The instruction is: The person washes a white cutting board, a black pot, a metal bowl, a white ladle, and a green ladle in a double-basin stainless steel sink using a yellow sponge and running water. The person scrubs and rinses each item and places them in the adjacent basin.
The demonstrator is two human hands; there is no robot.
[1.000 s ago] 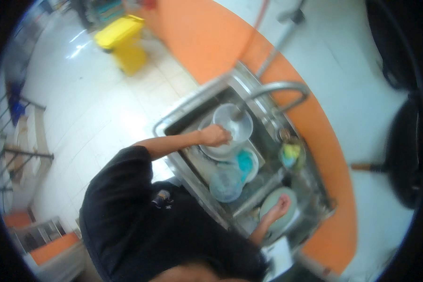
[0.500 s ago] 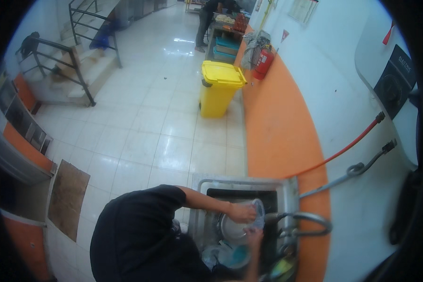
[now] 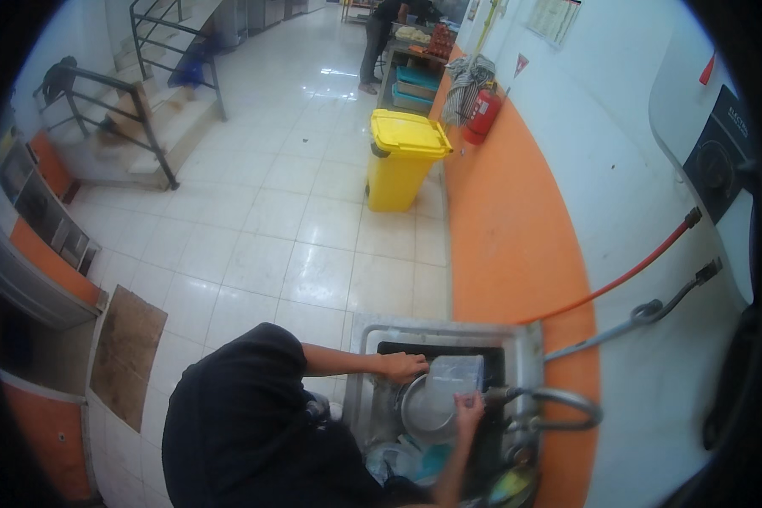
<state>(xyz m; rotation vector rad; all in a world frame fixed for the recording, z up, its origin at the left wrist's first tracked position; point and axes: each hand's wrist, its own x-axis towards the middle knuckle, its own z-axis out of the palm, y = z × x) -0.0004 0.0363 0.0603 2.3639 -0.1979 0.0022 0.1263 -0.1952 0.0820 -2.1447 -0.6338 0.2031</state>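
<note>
My right hand [image 3: 468,408] grips the lower right edge of a clear plastic container [image 3: 455,379], tilted above the sink [image 3: 366,339] close to the tap spout. My left hand [image 3: 404,367] is at the container's left edge with the fingers curled; its fingertips are small in the picture and seem to close on that edge. Beneath the container sits a round metal pot [image 3: 416,415], partly covered by it. Clear and teal plastic pieces [image 3: 398,460] lie in the basin nearer to me.
A curved metal tap [image 3: 580,411] reaches over the basin from the right. A yellow-green item [image 3: 510,487] lies by the sink's near right corner. Hoses [image 3: 626,275] run along the wall. Farther off stand a yellow wheeled bin [image 3: 398,169], a fire extinguisher [image 3: 483,116] and a person [image 3: 377,42].
My left hand has come out of the container and shifted left to its edge. The container has turned, its broad side now facing up, with my right hand still on it.
</note>
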